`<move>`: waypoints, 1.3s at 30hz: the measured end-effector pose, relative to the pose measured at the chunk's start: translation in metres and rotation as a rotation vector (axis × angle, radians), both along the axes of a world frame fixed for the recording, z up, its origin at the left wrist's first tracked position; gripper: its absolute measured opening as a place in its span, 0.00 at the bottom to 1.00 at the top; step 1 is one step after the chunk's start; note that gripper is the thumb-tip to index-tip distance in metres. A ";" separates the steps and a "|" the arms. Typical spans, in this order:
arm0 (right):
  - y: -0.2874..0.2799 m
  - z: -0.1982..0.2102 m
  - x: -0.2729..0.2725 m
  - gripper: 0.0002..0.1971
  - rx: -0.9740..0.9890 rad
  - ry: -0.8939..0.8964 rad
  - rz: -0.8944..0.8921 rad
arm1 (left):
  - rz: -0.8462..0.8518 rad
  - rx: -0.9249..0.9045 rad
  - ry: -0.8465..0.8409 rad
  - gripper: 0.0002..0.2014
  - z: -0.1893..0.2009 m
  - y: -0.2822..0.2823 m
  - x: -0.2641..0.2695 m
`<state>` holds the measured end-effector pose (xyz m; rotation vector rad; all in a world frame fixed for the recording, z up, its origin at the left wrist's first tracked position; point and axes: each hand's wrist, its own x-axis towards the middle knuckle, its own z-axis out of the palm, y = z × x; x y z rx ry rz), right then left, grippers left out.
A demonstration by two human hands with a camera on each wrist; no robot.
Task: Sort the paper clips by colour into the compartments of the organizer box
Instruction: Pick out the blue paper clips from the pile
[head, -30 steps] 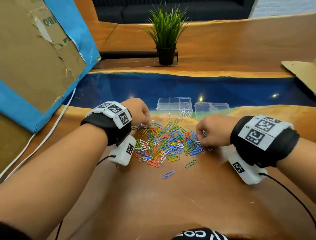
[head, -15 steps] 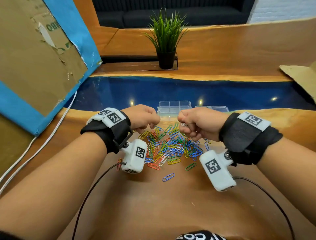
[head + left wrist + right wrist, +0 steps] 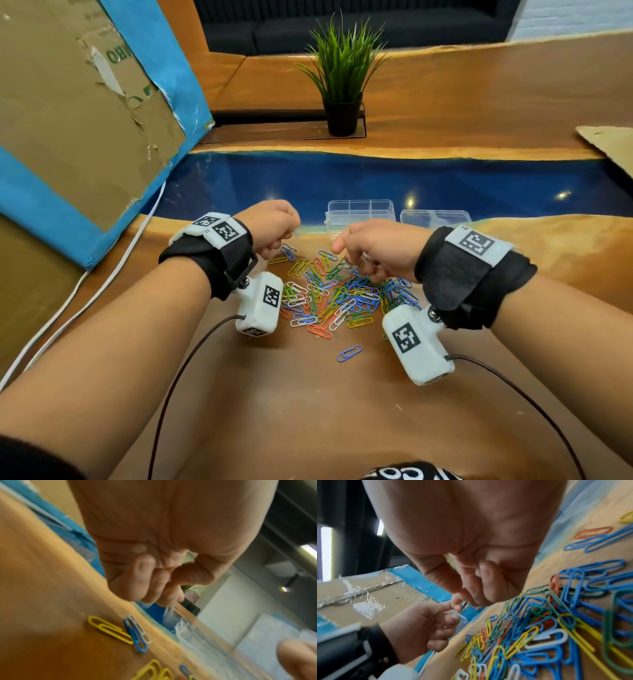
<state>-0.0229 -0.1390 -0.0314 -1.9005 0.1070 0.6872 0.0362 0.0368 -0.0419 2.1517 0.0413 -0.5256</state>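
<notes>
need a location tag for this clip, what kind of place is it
Probably a lounge or office common room, not a workshop: a dark sofa behind, a potted plant as decoration, and a wood and blue resin table.

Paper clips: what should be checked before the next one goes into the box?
1. Left hand pinches a white clip: ok.
2. Right hand has a clip: cannot tell, its curled fingers hide it.
3. Box open, lid lying beside it: ok.
4. Which compartment takes white: cannot tell, the hands cover the near row.
5. Pile sorted: not ok, colours are mixed on the table.
</notes>
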 end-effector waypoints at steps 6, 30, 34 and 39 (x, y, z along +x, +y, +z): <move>-0.002 0.006 0.009 0.04 -0.119 -0.034 0.059 | -0.161 0.452 -0.152 0.04 0.002 0.000 0.007; 0.083 0.003 0.053 0.16 -0.969 -0.574 0.596 | -0.474 0.867 -0.378 0.12 0.000 0.002 0.011; 0.081 0.002 0.052 0.16 -0.974 -0.519 0.650 | -0.444 0.859 -0.313 0.15 -0.007 0.005 0.014; 0.069 -0.005 0.048 0.16 -1.043 -0.567 0.703 | -0.403 0.810 -0.294 0.14 -0.009 0.005 0.013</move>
